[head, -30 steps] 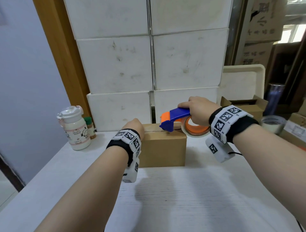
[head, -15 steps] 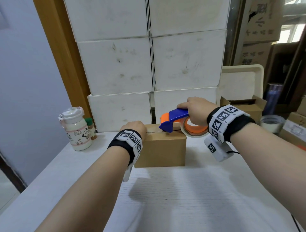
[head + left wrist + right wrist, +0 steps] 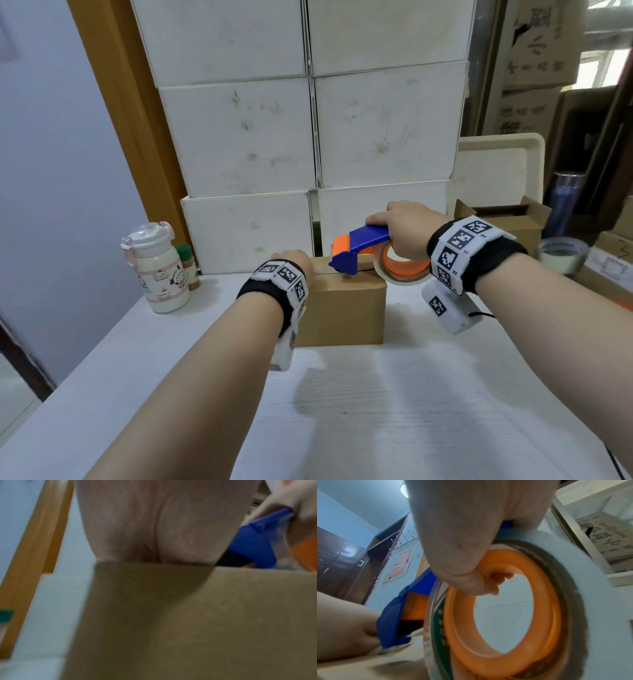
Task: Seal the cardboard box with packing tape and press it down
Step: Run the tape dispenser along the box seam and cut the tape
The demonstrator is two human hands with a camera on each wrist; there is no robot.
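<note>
Small brown cardboard box (image 3: pixel 342 308) sits on white table (image 3: pixel 376 411), flaps closed. Left hand (image 3: pixel 291 260) rests on box top left edge, fingers hidden, cannot tell their state. Right hand (image 3: pixel 404 229) fingers curled round blue-and-orange plastic tape dispenser (image 3: pixel 363 250), its nose touching box top near the seam.

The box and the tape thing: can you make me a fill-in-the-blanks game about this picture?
1. The right hand holds the tape dispenser over the ____.
2. The left hand rests on the box's ____ end.
3. The ring inside the tape roll is ____.
4. The white bottle stands to the ____ of the box.

Missing words: box; left; orange; left
</note>
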